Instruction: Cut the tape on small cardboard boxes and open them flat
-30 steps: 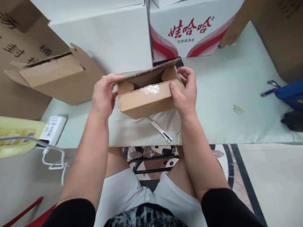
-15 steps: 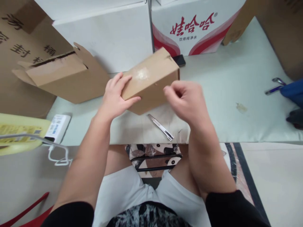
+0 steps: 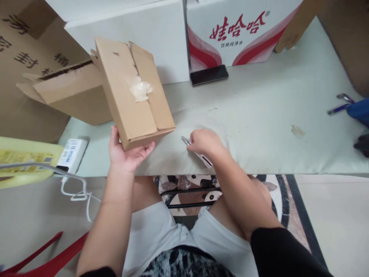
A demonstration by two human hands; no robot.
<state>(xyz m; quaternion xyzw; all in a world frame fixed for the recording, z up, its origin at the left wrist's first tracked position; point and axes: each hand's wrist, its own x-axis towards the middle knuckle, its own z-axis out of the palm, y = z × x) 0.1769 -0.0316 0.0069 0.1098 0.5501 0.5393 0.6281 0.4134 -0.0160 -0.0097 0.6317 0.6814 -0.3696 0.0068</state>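
Pale green-white cloth covers the table [image 3: 273, 96], seen from above w/ the person seated at its near edge. Left hand [image 3: 127, 154] sits at the near-left part of the table, palm up, fingers & thumb cupped round the bottom end of a small brown box [image 3: 135, 100], gripping it from below. Box is closed, tilted w/ its far end raised and leaning left, flap seam facing the camera; a crumpled tape patch [image 3: 140, 89] sits on the seam approx. mid-box. Its upper part overlaps a bigger open box [image 3: 69, 92] lying on its side behind it; can't tell if they touch.

Right hand [image 3: 204, 142] is just right of the small box, knuckles up, fingers curled down over the middle of a cutter [image 3: 205, 160]. Cutter lies flat on the cloth near the front edge, angled, both ends poking out from under the hand. Hand touches it, but can't tell if it's actually pinched.

Back of table: black phone [image 3: 209, 74] flat on the cloth, against a red-and-white carton [image 3: 239, 34]; plain white carton [image 3: 170, 42] next to that on the left. Far left, big brown carton [image 3: 25, 57] w/ black characters. Below it a yellow container [image 3: 25, 157] & a white adapter [image 3: 72, 152] w/ white cable [image 3: 77, 192] hanging off. Right edge: blue item [image 3: 359, 109] w/ a metal pen-like thing [image 3: 337, 108] beside it, well apart from both hands. Small stain [image 3: 296, 130] on the cloth betw. them and the right hand.
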